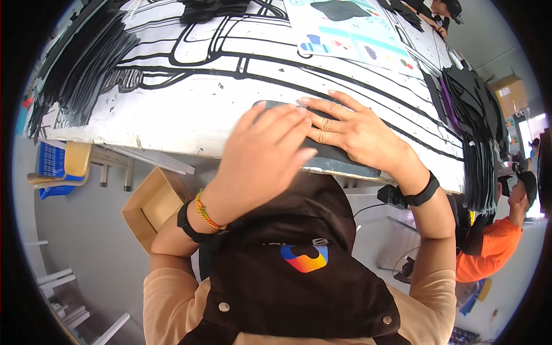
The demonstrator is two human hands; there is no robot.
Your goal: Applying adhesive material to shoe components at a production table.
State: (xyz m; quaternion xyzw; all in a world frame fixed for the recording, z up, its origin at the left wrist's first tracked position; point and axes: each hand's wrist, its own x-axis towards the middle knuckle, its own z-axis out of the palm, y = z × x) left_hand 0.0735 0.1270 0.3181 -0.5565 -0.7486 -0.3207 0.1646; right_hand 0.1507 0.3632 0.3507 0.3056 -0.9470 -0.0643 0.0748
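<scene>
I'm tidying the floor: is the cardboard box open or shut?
Open: the cardboard box shows its inside walls and bottom, with nothing closed across its top.

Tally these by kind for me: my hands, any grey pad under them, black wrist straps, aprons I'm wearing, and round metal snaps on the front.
Left hand and right hand: 2
Grey pad: 1
Black wrist straps: 2
Dark apron: 1
Round metal snaps: 2
Total: 8

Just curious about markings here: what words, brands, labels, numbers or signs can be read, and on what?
No text is readable.
Brown apron: blue-red-yellow logo; marks beside it illegible.
Printed sheet on the table: coloured pictures; any lettering too small to read.
Dark pad: no visible text.
</scene>
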